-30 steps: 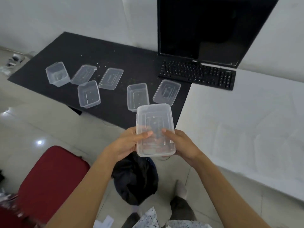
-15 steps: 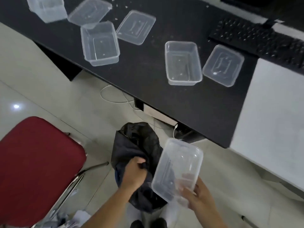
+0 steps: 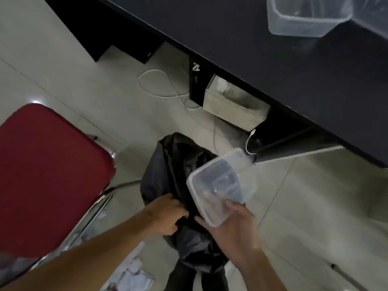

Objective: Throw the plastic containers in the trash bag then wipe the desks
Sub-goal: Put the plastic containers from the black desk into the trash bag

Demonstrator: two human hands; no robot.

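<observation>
The clear plastic container (image 3: 222,185) sits tilted over the black trash bag (image 3: 168,169), its near end held in the right hand (image 3: 233,229), fingers curled around it. Left hand (image 3: 165,215) bunches the bag's edge. Red chair (image 3: 48,175) left, black desk (image 3: 273,59) above.

Dim, motion-blurred, wide-angle warped, floor glare
</observation>
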